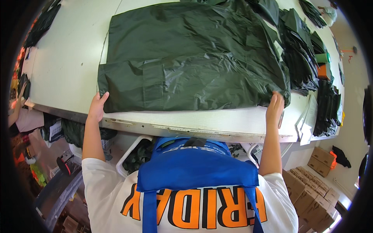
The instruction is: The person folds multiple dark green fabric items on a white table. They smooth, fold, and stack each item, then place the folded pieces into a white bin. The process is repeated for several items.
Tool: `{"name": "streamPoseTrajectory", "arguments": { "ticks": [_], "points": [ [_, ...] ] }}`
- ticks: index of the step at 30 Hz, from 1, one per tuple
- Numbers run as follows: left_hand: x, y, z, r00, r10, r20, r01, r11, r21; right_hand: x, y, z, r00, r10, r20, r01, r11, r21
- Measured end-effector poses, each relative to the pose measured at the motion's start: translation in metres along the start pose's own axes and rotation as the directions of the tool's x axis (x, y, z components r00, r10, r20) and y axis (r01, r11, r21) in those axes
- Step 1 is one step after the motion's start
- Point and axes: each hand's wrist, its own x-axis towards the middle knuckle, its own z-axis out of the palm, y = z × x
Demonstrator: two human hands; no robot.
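Observation:
A large dark green sheet of thin, shiny fabric (190,77), folded in layers and creased, lies across the white table in front of me. At its near left corner, my left hand (98,105) pinches the edge, thumb uppermost. My right hand (275,108) is closed at the near right corner, its fingertips on the bunched fabric and slightly blurred. A thin, dark, narrow object (281,119) shows beside my right palm; its kind cannot be made out.
Stacks of folded dark green pieces (299,58) line the table's right side, near a green roll (322,58) and white papers (307,118). Below the table's near edge (155,130) stands a white bin (134,153) of dark fabric. Cardboard boxes (311,194) are at lower right. Another person's arm (17,110) is at far left.

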Motion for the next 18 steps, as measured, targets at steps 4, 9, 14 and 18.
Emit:
{"name": "streamPoseTrajectory", "arguments": {
  "ticks": [4, 9, 14, 18],
  "points": [
    [0.014, 0.013, 0.036, 0.976, 0.186, -0.110, -0.111, 0.867, 0.486, -0.025, 0.023, 0.010, 0.960, 0.078, 0.267, -0.025, 0.980, -0.198],
    [-0.002, 0.033, 0.012, 0.992, 0.119, -0.046, -0.052, 0.706, 0.706, -0.012, 0.020, -0.048, 0.813, 0.226, 0.537, -0.246, 0.969, -0.035],
    [-0.024, 0.019, 0.010, 0.999, 0.015, -0.031, 0.026, 0.255, 0.967, -0.030, 0.005, -0.070, 0.649, 0.169, 0.742, -0.150, 0.984, -0.092],
    [-0.031, 0.074, 0.082, 0.747, 0.662, 0.061, -0.266, 0.213, 0.940, 0.016, -0.073, -0.035, 0.949, -0.226, 0.221, 0.228, 0.973, 0.017]
  ]
}}
